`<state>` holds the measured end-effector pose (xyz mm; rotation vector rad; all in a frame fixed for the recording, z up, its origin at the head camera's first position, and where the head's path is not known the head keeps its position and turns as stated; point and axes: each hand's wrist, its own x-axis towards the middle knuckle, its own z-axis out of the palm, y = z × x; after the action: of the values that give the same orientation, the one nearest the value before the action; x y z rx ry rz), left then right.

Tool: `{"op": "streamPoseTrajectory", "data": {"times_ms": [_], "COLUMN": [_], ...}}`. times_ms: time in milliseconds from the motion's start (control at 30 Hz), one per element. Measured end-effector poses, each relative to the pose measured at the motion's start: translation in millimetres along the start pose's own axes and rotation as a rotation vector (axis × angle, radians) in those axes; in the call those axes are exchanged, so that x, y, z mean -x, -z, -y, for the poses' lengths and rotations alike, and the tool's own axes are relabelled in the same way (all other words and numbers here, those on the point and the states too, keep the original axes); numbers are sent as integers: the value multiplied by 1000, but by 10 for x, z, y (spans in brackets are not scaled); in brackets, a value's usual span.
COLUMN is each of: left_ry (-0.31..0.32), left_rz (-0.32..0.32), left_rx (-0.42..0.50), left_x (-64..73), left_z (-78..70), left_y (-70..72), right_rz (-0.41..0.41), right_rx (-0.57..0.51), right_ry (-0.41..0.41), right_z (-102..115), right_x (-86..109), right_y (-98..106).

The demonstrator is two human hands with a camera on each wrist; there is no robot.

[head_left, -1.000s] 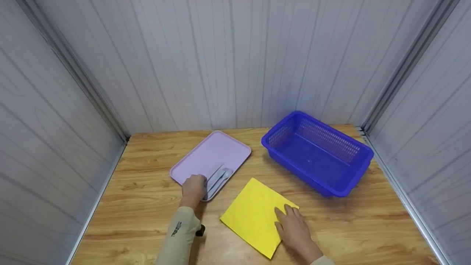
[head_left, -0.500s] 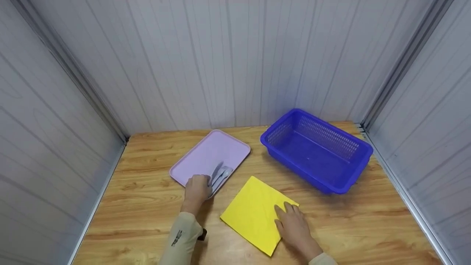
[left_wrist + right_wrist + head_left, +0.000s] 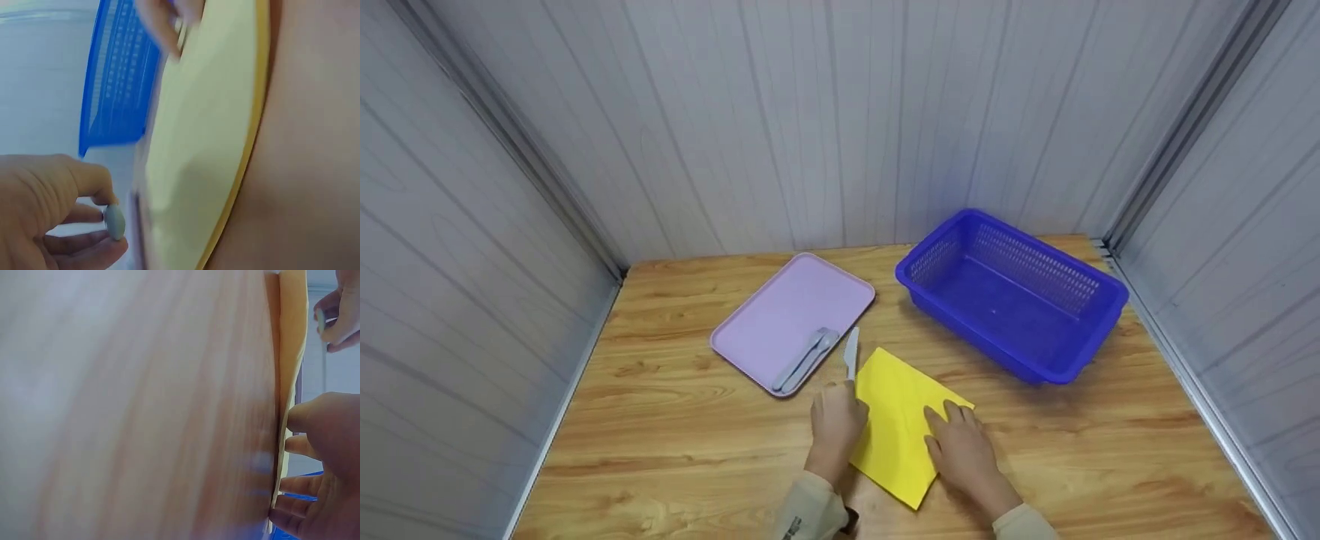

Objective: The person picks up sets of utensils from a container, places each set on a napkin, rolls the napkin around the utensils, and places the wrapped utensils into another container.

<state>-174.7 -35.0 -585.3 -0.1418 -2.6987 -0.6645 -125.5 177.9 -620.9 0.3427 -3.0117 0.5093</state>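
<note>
Head view, nearest you first: your left sleeve (image 3: 802,511) bears a small dark print, too small to read, and a black piece (image 3: 851,520) shows at its cuff. Your right sleeve (image 3: 1024,523) reaches in from the bottom edge.

Your left hand (image 3: 838,421) has its fingers curled round the handle of a pale grey knife (image 3: 851,351), over the left corner of the yellow sheet (image 3: 898,439); the left wrist view shows the handle's end pinched between your thumb and fingers, a gap between that hand and the sheet. Your right hand (image 3: 961,450) lies with its fingers apart, tips resting on the right part of the sheet, gripping nothing you can see. The right wrist view shows those fingertips touching it. The sheet lies on the wood-grained table (image 3: 660,442), turned corner-first toward the back.

Past your left hand, the knife's blade points away from you, between the sheet and the lilac tray (image 3: 787,315). Along the tray's right side lie two grey utensils (image 3: 808,361) side by side, at least one a spoon by its rounded end.

Farther right stands the blue basket (image 3: 973,339), its sides perforated. Behind everything rises the pale panelled wall (image 3: 870,127).
</note>
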Motion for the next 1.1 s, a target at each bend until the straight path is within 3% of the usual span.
{"op": "streamPoseTrajectory", "data": {"times_ms": [233, 700, 900, 1100], "left_ry": [101, 212, 230, 193], "left_rz": [45, 239, 295, 267], "left_rx": [-6, -76, -117, -138], "left_x": [235, 518, 557, 595], "left_z": [-231, -501, -549, -563], "left_y": [-196, -193, -182, -212], "right_rz": [-5, -24, -19, 4], "right_rx": [5, 29, 36, 37], "right_ry": [10, 31, 20, 9], "right_z": [-7, -4, -10, -13], "right_x": [-1, 13, 11, 12], "right_y": [4, -36, -42, -28]}}
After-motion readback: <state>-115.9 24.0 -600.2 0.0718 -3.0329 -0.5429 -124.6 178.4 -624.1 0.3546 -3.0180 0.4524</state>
